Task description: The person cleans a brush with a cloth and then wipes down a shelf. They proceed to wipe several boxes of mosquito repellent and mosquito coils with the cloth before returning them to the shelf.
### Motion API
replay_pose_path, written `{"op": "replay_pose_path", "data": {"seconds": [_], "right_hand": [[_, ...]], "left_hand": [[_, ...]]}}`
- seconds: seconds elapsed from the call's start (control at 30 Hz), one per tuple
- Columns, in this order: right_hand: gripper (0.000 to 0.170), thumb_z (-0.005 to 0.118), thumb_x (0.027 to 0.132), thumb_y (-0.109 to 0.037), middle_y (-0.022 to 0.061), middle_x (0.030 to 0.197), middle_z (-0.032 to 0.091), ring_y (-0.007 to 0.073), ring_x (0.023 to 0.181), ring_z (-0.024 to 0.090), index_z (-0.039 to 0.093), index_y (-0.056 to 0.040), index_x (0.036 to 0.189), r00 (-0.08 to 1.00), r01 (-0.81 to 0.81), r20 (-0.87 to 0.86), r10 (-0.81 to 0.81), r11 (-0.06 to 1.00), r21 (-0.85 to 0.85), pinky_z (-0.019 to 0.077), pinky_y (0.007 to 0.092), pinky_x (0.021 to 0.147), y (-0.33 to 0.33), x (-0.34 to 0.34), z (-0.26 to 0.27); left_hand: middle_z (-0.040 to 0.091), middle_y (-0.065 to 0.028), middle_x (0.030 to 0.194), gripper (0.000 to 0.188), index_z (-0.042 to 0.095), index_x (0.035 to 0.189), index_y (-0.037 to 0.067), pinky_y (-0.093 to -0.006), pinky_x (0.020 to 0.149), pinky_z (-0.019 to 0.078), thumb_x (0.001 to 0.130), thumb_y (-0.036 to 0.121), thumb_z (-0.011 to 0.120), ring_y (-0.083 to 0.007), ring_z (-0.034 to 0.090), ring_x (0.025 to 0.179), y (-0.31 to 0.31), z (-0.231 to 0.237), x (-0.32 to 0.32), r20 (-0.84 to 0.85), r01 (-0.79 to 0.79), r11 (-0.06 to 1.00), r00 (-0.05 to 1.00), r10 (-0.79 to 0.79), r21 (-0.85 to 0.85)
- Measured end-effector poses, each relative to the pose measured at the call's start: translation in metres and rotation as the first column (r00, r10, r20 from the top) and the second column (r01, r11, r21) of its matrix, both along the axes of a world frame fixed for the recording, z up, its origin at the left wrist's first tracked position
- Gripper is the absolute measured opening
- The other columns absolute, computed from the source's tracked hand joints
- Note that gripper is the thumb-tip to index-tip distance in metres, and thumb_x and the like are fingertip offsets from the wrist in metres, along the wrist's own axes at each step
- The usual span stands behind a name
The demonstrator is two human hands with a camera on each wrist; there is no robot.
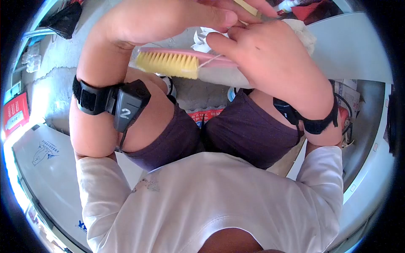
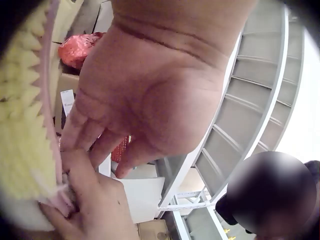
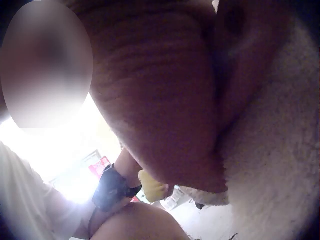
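A brush with a pink back and yellow bristles [image 1: 168, 63] lies crosswise in the head view, its bristles facing down. My right hand [image 1: 270, 50] grips its handle end, where a thin string crosses. Fluffy off-white material [image 3: 275, 140] is against that hand in the right wrist view. Above the brush, my left hand [image 1: 185, 19] reaches across to the right hand. Its palm [image 2: 145, 100] shows bare in the left wrist view, with loosely extended fingers meeting the right hand's fingers [image 2: 82, 175]. A pale yellow strip [image 1: 248, 7] shows by the fingers; what holds it is unclear.
A grey-white panel [image 1: 350, 46] stands at the right, and a white board with blue drawings [image 1: 42, 168] at the lower left. Red printed packaging [image 1: 204, 114] lies below, between the legs. A black bag [image 1: 63, 21] is at the upper left.
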State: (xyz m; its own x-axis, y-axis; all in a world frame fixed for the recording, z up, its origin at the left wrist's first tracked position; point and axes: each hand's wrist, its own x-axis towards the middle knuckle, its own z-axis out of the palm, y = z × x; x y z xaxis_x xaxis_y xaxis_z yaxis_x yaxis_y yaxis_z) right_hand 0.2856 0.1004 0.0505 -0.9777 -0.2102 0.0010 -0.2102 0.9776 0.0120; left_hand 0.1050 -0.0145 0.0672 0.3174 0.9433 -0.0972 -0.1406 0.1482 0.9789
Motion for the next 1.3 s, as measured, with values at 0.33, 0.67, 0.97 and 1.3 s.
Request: {"op": "replay_pose_path", "data": {"seconds": [0.33,0.67,0.97,1.3], "right_hand": [[0.030,0.065,0.080,-0.009,0.0118,0.072,0.064,0.0334,0.070,0.066,0.060,-0.0114,0.110,0.987,0.148,-0.037,-0.158,0.970,-0.195,0.0499,0.0427,0.058,0.017,0.005,-0.019],[0.047,0.069,0.078,-0.016,0.0158,0.079,0.068,0.0377,0.075,0.067,0.052,-0.0116,0.122,0.961,0.258,0.101,-0.256,0.966,-0.001,0.0515,0.0479,0.063,0.029,-0.003,-0.011],[0.058,0.073,0.082,-0.031,0.0234,0.091,0.067,0.0389,0.084,0.068,0.047,-0.0094,0.130,0.914,0.374,0.074,-0.399,0.758,-0.535,0.0532,0.0449,0.075,0.041,-0.013,-0.022],[0.082,0.082,0.079,-0.011,0.0113,0.130,0.056,0.0161,0.120,0.054,0.036,-0.0024,0.146,0.899,0.212,0.079,-0.430,0.272,-0.939,0.0433,0.0359,0.105,0.035,-0.033,-0.021]], "left_hand": [[0.064,-0.0193,0.128,0.042,0.072,0.116,0.004,-0.0418,0.101,0.0461,0.078,-0.008,0.057,-0.0365,0.058,0.123,-0.011,0.001,0.014,-0.619,0.045,0.863,0.716,0.324,0.504],[0.072,-0.0172,0.108,0.029,0.069,0.116,0.003,-0.0380,0.084,0.0526,0.090,0.008,0.056,-0.0317,0.069,0.095,-0.016,-0.010,0.003,-0.727,-0.256,0.777,0.274,0.629,0.575],[0.066,-0.0079,0.090,0.015,0.065,0.099,0.000,-0.0313,0.071,0.0468,0.088,-0.001,0.055,-0.0162,0.061,0.078,-0.027,0.012,0.007,-0.374,-0.395,0.431,0.218,0.902,0.811],[0.061,-0.0049,0.090,0.043,0.049,0.119,0.007,-0.0283,0.069,0.0493,0.092,0.031,0.073,-0.0123,0.061,0.081,-0.012,-0.022,0.026,-0.626,-0.431,0.833,0.555,0.548,0.346]]}}
